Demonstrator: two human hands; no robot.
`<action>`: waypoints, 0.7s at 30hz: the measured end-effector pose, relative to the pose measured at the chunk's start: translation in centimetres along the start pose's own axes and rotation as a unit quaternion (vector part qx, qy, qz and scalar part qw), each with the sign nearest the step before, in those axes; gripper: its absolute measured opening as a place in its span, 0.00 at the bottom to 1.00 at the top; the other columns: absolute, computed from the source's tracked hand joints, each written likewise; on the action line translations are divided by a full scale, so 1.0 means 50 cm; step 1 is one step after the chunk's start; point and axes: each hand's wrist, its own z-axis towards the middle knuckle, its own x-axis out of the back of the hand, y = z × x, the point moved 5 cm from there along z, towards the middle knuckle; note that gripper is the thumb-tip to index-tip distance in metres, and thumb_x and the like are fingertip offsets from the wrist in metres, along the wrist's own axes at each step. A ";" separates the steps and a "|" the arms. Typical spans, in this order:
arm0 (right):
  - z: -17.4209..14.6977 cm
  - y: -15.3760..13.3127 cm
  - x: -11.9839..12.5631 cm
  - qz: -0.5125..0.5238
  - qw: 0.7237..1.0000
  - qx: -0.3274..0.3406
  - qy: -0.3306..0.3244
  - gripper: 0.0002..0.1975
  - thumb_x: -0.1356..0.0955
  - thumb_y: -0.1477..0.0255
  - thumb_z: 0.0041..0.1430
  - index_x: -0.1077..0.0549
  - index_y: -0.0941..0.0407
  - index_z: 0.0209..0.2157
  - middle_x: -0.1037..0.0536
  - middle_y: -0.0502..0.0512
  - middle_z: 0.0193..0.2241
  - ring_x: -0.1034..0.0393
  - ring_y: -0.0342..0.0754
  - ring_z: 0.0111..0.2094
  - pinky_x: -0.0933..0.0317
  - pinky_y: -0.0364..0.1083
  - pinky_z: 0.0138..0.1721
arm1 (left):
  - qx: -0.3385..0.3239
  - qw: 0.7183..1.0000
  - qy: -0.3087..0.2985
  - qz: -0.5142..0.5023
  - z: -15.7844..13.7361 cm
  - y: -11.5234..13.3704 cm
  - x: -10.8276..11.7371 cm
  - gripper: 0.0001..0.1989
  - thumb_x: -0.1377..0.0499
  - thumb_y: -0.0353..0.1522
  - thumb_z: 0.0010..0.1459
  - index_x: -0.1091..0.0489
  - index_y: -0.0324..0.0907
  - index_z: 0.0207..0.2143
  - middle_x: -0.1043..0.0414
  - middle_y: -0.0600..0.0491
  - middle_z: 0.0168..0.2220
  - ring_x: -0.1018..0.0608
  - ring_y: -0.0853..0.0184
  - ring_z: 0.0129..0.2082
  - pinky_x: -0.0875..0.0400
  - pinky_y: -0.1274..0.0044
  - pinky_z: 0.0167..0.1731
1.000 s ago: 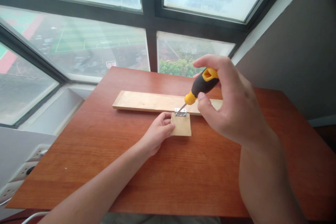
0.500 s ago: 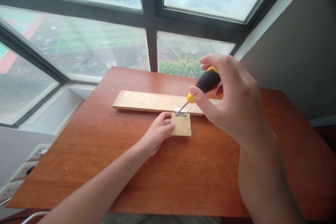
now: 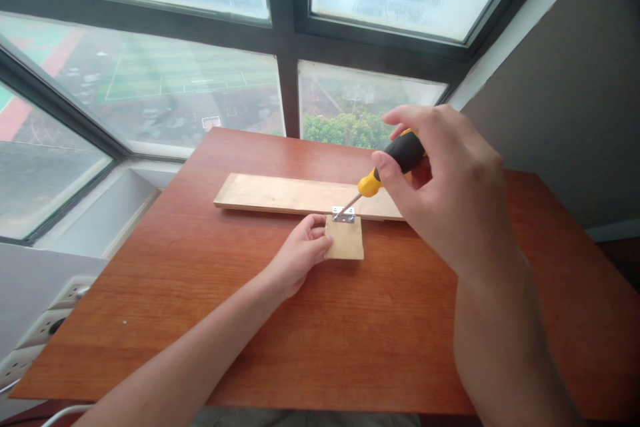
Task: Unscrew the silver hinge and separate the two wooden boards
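Observation:
My left hand (image 3: pixel 306 248) is closed on the left edge of a small square wooden board (image 3: pixel 346 241), thumb on top. Along the board's far edge lies a silver metal hinge (image 3: pixel 344 215), which also reaches the near edge of a long pale plank (image 3: pixel 280 192). In my right hand (image 3: pixel 445 187) is a screwdriver (image 3: pixel 370 184) with a black and yellow handle, gripped between thumb and fingers. The screwdriver slants down to the left, its tip at the left part of the hinge. Any screw under the tip is too small to make out.
A reddish-brown wooden table (image 3: pixel 240 353) bears the boards. Behind it stand windows with a dark frame (image 3: pixel 287 93). Wall sockets (image 3: pixel 43 330) and a white cable (image 3: pixel 65 411) are at the lower left. A grey wall (image 3: pixel 565 113) rises on the right.
My right hand has shifted slightly to the right, and its thumb sits higher on the screwdriver handle, baring more of the yellow collar. My left hand and the boards look unmoved.

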 end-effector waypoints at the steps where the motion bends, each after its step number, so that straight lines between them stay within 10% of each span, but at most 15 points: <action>1: 0.000 -0.001 0.001 0.012 1.000 0.003 -0.006 0.19 0.35 0.75 0.57 0.33 0.49 0.50 0.27 0.55 0.45 0.29 0.54 0.41 0.31 0.54 0.36 | -0.001 1.000 -0.001 0.000 0.000 0.000 0.000 0.18 0.34 0.28 0.49 0.35 0.40 0.42 0.23 0.48 0.38 0.21 0.65 0.34 0.28 0.75 0.36; 21: -0.004 -0.006 0.007 0.022 0.999 0.020 -0.035 0.28 0.36 0.78 0.47 0.36 0.50 0.52 0.28 0.54 0.48 0.31 0.53 0.41 0.32 0.52 0.35 | 0.003 1.000 -0.006 0.000 0.001 -0.003 0.002 0.17 0.35 0.28 0.50 0.36 0.41 0.42 0.24 0.49 0.38 0.22 0.67 0.33 0.29 0.75 0.36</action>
